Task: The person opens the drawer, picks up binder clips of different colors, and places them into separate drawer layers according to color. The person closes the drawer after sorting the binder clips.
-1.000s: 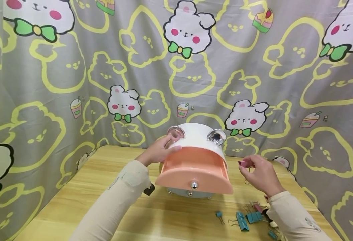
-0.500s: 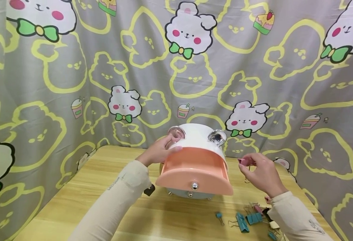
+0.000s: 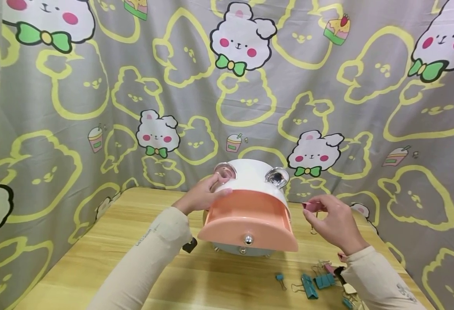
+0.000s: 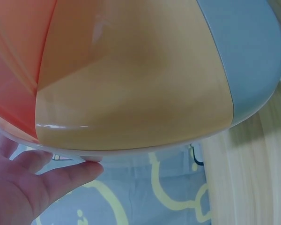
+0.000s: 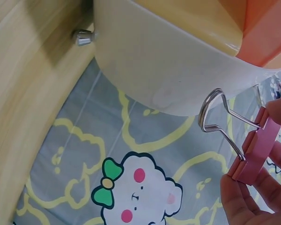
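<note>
A rounded white storage box [image 3: 251,172] with silver ear shapes stands on the table, its top coral drawer [image 3: 246,234] pulled out. My left hand [image 3: 201,196] holds the box at the upper left, by the ear and the shell's rim. In the left wrist view, the thumb and fingers of that hand [image 4: 18,187] lie along the white rim. To the right of the box, my right hand [image 3: 337,221] pinches a pink binder clip [image 5: 257,154] above the table, apart from the box. One wire handle of the clip sticks out in the right wrist view.
Teal binder clips [image 3: 309,286] lie at the front right, with more clips in several colours partly under my right sleeve. A small black object [image 3: 189,245] sits by my left sleeve. Patterned curtain [image 3: 196,86] hangs behind and around the wooden table [image 3: 134,224].
My right hand has moved slightly left and turned, so more of the pink binder clip shows. The left hand keeps its place on the box. The head view has shifted a little.
</note>
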`<state>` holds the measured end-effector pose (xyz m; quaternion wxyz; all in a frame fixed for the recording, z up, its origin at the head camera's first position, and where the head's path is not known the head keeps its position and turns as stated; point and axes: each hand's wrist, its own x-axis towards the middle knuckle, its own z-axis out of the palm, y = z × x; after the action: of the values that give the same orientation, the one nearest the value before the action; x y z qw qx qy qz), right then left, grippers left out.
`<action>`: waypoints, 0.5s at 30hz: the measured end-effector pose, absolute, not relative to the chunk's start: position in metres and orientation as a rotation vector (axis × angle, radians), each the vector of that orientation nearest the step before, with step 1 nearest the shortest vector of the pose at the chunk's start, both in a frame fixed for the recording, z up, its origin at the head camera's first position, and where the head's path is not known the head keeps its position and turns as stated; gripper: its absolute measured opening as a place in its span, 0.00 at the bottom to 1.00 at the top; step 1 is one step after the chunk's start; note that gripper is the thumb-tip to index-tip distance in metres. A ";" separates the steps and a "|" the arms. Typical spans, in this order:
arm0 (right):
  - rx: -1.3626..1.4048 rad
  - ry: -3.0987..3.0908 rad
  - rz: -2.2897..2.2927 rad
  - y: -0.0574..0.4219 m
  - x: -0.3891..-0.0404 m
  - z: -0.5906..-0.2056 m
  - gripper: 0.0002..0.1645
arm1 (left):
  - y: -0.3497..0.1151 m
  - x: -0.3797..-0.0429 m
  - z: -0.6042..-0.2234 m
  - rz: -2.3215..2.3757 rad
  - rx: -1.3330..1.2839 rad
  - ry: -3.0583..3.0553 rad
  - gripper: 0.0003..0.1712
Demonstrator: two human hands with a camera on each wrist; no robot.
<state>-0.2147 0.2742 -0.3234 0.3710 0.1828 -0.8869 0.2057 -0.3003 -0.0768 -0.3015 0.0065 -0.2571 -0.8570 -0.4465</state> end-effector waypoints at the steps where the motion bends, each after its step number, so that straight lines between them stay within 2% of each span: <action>1: 0.471 -2.272 0.531 0.273 -0.214 -0.323 0.13 | -0.077 -0.300 -0.302 -1.394 -0.799 -2.685 0.25; 9: 0.467 -2.242 0.531 0.271 -0.212 -0.319 0.13 | -0.077 -0.300 -0.301 -1.359 -0.828 -2.682 0.27; 15: 0.488 -2.229 0.534 0.270 -0.212 -0.315 0.12 | -0.077 -0.301 -0.302 -1.383 -0.831 -2.671 0.25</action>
<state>-0.2119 0.2698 -0.3146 0.3884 0.1920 -0.8764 0.2101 -0.3012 -0.0771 -0.3016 0.0106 -0.2664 -0.8559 -0.4432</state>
